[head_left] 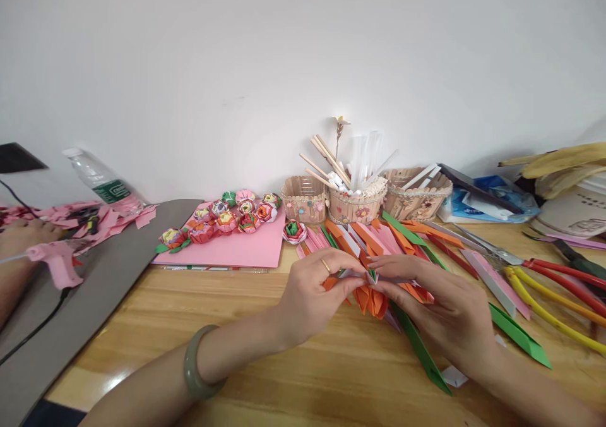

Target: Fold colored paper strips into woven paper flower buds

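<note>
My left hand point(315, 294), with a ring and a green bangle point(194, 362), pinches a small folded paper piece point(372, 276) that shows white and green. Its other side is gripped between the thumb and fingers of my right hand point(440, 307). Both hands meet above the wooden table point(246, 376). Behind and beneath them lies a pile of folded strips in orange, pink, white and green point(372, 304). A long green strip point(421, 351) runs under my right hand toward the front.
Paper flowers point(226, 222) rest on pink sheets point(237, 250). Decorated baskets point(357, 206) stand against the wall. Pliers point(530, 263) and scissors with yellow handles point(544, 313) lie right. At left are a bottle point(101, 177), a pink glue gun point(55, 264) and another person's hand point(23, 244).
</note>
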Demonstrator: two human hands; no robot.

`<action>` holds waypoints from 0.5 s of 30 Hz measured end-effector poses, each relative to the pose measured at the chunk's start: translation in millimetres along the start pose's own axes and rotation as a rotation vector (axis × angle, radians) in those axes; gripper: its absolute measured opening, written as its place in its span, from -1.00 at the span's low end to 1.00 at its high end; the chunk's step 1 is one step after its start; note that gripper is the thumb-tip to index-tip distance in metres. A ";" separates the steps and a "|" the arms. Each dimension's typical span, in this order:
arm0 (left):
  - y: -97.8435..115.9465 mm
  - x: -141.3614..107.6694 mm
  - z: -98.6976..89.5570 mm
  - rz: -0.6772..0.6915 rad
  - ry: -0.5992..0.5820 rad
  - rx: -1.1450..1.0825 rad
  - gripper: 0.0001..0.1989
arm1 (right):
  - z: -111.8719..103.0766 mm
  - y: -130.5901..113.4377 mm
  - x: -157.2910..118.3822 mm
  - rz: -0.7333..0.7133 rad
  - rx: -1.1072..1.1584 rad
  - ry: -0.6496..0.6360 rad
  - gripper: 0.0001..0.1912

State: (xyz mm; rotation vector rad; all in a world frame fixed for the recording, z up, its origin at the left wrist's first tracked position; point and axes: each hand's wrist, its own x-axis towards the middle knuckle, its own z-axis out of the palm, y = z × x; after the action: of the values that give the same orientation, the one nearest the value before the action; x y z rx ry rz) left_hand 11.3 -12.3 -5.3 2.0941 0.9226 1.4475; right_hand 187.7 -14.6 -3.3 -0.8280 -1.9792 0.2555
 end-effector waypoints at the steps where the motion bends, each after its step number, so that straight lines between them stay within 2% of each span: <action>1: -0.2 -0.2 0.0 -0.007 0.000 0.002 -0.94 | 0.0 0.3 0.0 -0.001 0.006 -0.006 -0.85; 8: -0.4 -0.6 -0.5 -0.018 -0.011 -0.009 -0.95 | -0.1 1.8 -1.9 0.000 0.018 -0.035 -0.82; 15: -1.2 3.8 -1.3 0.050 -0.060 -0.057 -0.94 | 0.1 1.5 0.4 0.070 0.101 -0.035 -0.92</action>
State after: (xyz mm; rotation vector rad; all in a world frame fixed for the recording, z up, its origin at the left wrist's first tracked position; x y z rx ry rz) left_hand 10.6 -8.7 -3.2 2.1205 0.8022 1.4102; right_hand 188.2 -13.2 -3.9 -0.8330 -1.9553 0.4101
